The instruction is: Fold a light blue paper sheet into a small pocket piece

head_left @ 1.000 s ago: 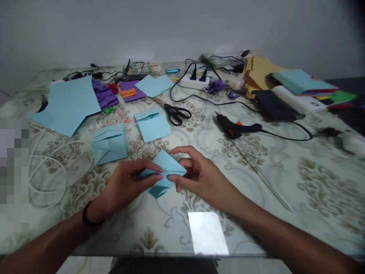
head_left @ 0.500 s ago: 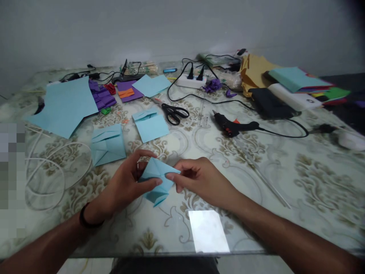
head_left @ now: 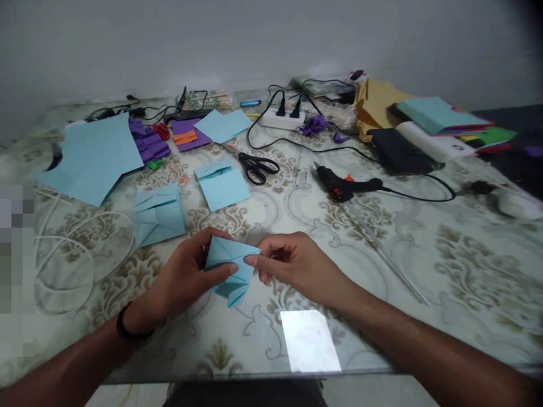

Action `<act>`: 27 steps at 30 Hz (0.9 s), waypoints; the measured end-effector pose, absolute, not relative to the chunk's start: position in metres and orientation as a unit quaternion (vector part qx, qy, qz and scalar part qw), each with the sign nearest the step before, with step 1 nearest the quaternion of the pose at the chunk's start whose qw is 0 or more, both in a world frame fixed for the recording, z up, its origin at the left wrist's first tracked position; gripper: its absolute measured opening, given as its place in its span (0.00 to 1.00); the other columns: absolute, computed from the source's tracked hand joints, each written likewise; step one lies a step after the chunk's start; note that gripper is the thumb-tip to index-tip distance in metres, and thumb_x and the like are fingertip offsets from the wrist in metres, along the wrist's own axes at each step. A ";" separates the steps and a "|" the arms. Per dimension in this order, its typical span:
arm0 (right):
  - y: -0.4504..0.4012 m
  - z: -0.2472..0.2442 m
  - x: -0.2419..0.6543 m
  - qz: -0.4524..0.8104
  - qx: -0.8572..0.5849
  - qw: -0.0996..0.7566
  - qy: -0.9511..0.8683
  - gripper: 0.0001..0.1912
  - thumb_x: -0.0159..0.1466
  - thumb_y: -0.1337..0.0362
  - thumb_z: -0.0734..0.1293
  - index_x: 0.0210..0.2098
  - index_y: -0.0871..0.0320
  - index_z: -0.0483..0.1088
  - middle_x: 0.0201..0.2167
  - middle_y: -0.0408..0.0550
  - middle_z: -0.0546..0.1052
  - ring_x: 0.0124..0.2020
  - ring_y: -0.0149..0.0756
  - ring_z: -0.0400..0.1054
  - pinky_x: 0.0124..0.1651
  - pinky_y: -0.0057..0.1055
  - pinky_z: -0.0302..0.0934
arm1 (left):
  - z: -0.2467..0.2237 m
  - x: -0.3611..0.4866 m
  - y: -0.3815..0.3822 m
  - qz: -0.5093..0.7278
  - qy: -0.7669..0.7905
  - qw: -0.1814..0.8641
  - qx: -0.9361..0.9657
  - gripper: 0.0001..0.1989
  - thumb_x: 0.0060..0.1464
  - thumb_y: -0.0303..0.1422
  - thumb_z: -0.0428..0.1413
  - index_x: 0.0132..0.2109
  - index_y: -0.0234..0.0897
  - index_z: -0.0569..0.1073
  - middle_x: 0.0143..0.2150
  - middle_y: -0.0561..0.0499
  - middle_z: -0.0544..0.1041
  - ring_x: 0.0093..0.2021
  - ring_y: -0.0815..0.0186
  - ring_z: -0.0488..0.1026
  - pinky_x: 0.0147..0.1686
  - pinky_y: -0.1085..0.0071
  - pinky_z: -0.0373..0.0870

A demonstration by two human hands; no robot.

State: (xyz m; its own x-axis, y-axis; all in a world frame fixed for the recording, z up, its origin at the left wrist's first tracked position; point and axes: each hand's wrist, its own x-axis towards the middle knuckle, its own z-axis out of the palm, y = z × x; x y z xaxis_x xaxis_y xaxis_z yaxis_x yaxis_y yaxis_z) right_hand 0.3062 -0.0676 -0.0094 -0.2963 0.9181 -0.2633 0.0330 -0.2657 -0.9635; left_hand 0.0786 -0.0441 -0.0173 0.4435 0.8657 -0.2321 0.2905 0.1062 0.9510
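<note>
A light blue folded paper [head_left: 231,257] with several creases is held just above the table's near middle. My left hand [head_left: 193,268] grips its left side, thumb flat across the front and fingers behind. On its right corner, my right hand [head_left: 292,263] pinches the paper between thumb and fingers. A flap folds out at the paper's lower end. Beyond my hands lie a creased blue paper piece [head_left: 159,220] and another blue paper piece [head_left: 224,189] with a folded top edge.
Black scissors [head_left: 258,167] lie beyond the hands, with a black glue gun [head_left: 348,183] to their right. A large blue sheet [head_left: 95,158] and purple folded strips [head_left: 146,141] sit at left. A white power strip [head_left: 282,118] stands at the back. White cable [head_left: 91,254] coils at left.
The folded paper has turned slightly, its top corner shifting left and its right corner drawn in a little. Both hands keep their hold. The whole view has shifted slightly.
</note>
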 end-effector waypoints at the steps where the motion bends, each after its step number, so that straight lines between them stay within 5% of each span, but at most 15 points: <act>1: -0.068 -0.010 0.306 0.632 -0.481 0.348 -0.498 0.20 0.57 0.50 0.78 0.23 0.58 0.73 0.19 0.42 0.75 0.22 0.29 0.67 0.27 0.27 0.61 | -0.018 0.079 -0.044 0.243 0.467 0.578 0.624 0.20 0.55 0.40 0.68 0.51 0.41 0.73 0.33 0.54 0.75 0.32 0.68 0.70 0.28 0.75 0.68; 21: -0.066 -0.016 0.306 0.647 -0.449 0.378 -0.487 0.21 0.61 0.45 0.75 0.32 0.58 0.75 0.23 0.42 0.76 0.25 0.30 0.70 0.31 0.29 0.68 | -0.014 0.079 -0.042 0.241 0.492 0.571 0.611 0.20 0.53 0.37 0.69 0.51 0.41 0.74 0.31 0.56 0.73 0.30 0.68 0.69 0.27 0.76 0.66; 27: -0.067 -0.015 0.308 0.601 -0.475 0.374 -0.523 0.19 0.64 0.48 0.73 0.28 0.58 0.74 0.20 0.43 0.76 0.25 0.30 0.69 0.31 0.28 0.63 | -0.019 0.080 -0.043 0.250 0.485 0.594 0.591 0.22 0.52 0.40 0.69 0.51 0.40 0.74 0.30 0.55 0.74 0.29 0.67 0.71 0.27 0.74 0.68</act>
State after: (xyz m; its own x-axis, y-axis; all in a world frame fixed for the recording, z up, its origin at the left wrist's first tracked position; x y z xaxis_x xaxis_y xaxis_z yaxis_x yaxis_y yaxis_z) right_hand 0.3075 -0.0670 -0.0146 -0.2690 0.9463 -0.1791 0.0480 -0.1726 -0.9838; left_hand 0.0802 -0.0429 -0.0190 0.4041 0.8703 -0.2816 0.2770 0.1769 0.9444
